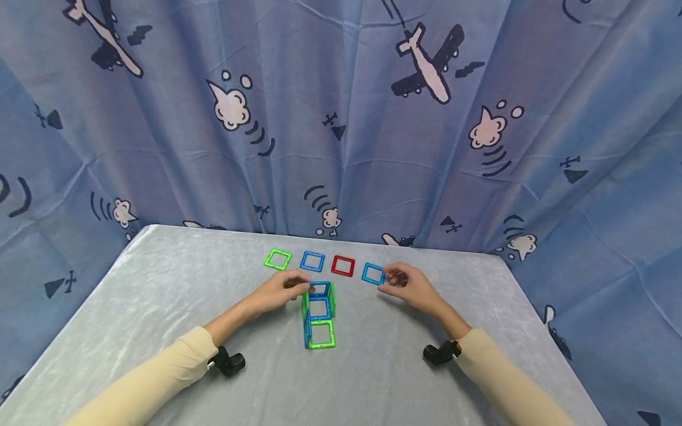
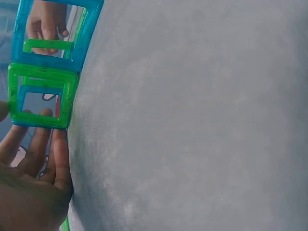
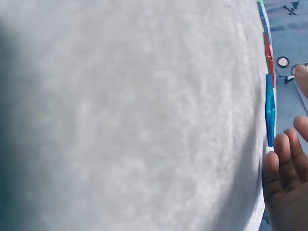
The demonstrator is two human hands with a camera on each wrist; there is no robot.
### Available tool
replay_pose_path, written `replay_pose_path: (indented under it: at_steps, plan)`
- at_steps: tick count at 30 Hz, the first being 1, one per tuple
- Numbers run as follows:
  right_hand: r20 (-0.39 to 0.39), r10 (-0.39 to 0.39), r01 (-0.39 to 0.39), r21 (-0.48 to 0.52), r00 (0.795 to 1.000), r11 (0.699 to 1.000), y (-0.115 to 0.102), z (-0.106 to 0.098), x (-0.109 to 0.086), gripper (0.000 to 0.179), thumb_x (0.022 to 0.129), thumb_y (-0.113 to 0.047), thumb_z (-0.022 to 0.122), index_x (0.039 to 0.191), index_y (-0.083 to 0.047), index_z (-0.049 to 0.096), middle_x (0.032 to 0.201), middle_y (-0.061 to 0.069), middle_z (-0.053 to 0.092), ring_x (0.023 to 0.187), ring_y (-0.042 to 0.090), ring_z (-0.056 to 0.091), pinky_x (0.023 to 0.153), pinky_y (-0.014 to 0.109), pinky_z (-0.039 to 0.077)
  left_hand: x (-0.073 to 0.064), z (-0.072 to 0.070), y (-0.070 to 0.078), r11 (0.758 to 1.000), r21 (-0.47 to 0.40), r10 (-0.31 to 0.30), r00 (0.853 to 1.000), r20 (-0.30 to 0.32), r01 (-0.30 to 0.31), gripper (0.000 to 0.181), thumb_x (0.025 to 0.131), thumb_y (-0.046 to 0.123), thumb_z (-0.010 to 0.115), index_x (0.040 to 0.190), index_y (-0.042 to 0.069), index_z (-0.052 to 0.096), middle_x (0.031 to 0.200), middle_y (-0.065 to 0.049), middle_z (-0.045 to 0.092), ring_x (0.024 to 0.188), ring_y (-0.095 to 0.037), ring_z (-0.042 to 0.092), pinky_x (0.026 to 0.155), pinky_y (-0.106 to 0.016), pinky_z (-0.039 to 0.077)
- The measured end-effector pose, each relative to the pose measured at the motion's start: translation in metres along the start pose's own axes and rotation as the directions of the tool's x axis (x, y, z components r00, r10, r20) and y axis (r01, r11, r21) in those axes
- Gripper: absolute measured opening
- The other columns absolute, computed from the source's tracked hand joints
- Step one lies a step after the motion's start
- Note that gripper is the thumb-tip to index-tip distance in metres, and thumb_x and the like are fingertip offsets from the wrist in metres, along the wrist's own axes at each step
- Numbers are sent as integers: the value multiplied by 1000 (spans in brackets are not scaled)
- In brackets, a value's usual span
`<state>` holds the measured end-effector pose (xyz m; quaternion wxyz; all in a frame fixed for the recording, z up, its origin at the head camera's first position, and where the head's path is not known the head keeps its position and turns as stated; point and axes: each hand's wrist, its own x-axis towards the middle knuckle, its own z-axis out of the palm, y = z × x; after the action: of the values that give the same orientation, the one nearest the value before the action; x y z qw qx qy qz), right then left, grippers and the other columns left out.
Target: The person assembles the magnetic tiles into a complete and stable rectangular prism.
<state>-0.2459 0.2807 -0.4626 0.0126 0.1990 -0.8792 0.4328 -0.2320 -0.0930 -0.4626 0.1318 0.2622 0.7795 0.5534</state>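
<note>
Several square magnetic tiles stand joined as a structure [image 1: 321, 318] in the middle of the table. Its front tile [image 1: 322, 347] is green and lies flat; upright blue and green tiles form sides. My left hand [image 1: 279, 290] holds the structure's far left corner, thumb and fingers at its edges. In the left wrist view, those fingers [image 2: 34, 153] meet the lower edge of a green tile [image 2: 72, 98]. My right hand [image 1: 412, 288] reaches around the right side of a loose blue tile [image 1: 364, 273], which lies flat. Its fingers [image 3: 285, 159] are spread, with the tile not lifted.
Left of that blue tile, a red tile [image 1: 343, 273], another blue tile [image 1: 312, 270] and a green tile [image 1: 278, 267] lie in a row. A grey cloth covers the table [image 1: 383, 378]. A patterned blue curtain [image 1: 362, 195] hangs behind its far edge.
</note>
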Motion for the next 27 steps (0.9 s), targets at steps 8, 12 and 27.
replay_pose_path:
  at_steps: [8, 12, 27]
  plan:
    - [9, 5, -5, 2, 1000, 1000, 0, 4, 8, 44, 82, -13, 88, 117, 4, 68, 102, 17, 62, 89, 31, 58, 74, 28, 48, 1, 0, 2, 1000, 6, 3, 1000, -1, -3, 27, 107, 19, 55, 123, 0, 67, 112, -11, 72, 106, -24, 65, 81, -43, 53]
    - [15, -5, 5, 9, 1000, 1000, 0, 8, 12, 42, 80, -11, 89, 113, 5, 69, 96, 18, 61, 84, 32, 55, 71, 27, 45, 1, 0, 2, 1000, -4, -3, 1000, 3, 3, 27, 107, 17, 56, 124, -1, 66, 113, -14, 71, 106, -27, 65, 83, -47, 54]
    - [9, 15, -14, -63, 1000, 998, 0, 20, 22, 14, 81, -5, 86, 89, -2, 75, 80, 2, 59, 73, 16, 51, 64, 25, 43, 1, -1, 0, 1000, 1, 11, 1000, 17, -11, 29, 107, 18, 56, 123, -4, 66, 112, -13, 72, 104, -25, 65, 82, -41, 54]
